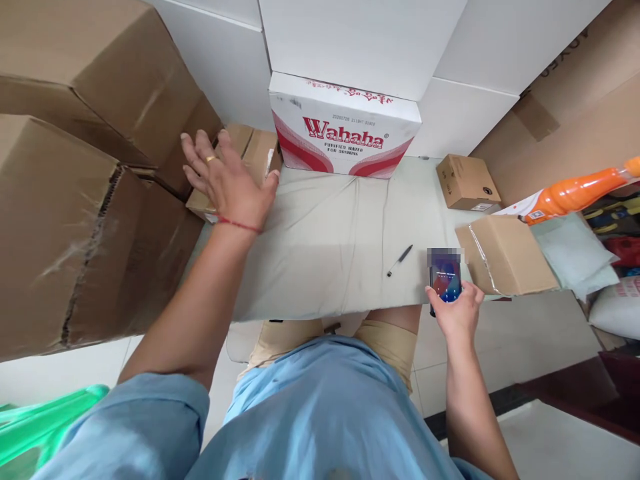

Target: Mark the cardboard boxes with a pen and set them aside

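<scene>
My left hand (233, 183) is raised with its fingers spread and holds nothing. It wears a ring and a red string at the wrist, and partly covers some small cardboard boxes (257, 150) at the table's left. In my right hand (456, 308) is a dark phone (445, 277) with its screen lit, held at the lower end near the table's front edge. A black pen (400, 261) lies on the cloth-covered table (320, 247), left of the phone. Against the wall stands a white and red Wahaba-style carton (345, 130), printed "Wahaha".
Large cardboard boxes (55, 247) are stacked at the left. On the right are a small brown box (467, 182), an open-looking carton (505, 257), an orange bottle (575, 193) and pale plastic packets (575, 253). A green bag (55, 423) shows at the lower left.
</scene>
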The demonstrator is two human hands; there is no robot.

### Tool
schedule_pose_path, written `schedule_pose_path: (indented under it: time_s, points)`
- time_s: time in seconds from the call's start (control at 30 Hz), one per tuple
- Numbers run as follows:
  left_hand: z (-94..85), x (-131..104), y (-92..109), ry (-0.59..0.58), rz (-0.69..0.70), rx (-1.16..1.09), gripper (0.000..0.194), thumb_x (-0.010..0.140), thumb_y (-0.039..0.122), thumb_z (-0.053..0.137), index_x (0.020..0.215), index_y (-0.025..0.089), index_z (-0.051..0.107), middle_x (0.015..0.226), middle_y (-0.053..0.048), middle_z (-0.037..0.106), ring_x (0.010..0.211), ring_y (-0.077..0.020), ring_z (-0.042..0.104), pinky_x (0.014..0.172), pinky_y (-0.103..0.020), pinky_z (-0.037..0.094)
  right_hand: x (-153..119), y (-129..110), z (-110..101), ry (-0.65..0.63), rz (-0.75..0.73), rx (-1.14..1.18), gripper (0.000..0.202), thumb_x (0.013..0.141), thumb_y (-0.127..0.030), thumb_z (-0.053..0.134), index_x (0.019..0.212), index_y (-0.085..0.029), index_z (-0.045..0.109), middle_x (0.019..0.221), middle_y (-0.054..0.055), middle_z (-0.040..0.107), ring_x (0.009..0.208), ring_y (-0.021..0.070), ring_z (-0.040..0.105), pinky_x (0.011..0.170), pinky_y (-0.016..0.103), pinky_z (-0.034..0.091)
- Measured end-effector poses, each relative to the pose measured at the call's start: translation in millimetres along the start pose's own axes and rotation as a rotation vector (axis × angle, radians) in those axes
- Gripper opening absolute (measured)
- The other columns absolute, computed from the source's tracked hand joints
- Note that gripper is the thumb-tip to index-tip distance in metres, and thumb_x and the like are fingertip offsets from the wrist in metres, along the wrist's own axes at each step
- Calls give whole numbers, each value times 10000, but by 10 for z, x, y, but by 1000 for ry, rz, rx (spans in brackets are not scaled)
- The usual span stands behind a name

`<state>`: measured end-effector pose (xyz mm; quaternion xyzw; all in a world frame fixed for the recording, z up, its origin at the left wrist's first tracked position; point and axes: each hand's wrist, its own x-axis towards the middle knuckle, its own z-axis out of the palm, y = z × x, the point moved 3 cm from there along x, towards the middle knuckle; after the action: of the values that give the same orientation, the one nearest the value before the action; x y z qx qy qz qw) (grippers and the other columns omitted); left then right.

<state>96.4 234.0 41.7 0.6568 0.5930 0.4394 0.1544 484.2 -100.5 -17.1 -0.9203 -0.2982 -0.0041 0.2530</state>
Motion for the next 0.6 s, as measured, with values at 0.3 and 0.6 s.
schedule_pose_path:
  time_s: [0.3, 0.6]
  points:
    - [-421, -1532, -332, -163, 1, 126, 546, 899, 498, 707, 1376, 247, 627, 1578, -187, 508, 1634, -454, 313, 1354, -671, 236, 480, -221, 250, -172, 35, -230, 850, 705, -606, 789, 1347, -77, 618, 1400, 307, 580, 1274, 470, 598, 1085, 594, 506]
    - [-356, -1767, -677, -267, -44, 231, 453, 957, 533, 575, 1200, 168, 692, 1428, -252, 643, 1466, -469, 540, 1270, -647, 358, 809, -48, -336, 48, -217, -257, 1097, 774, -740, 789, 1585, -76, 466, 1612, 363, 453, 1508, 527, 404, 1217, 695, 296]
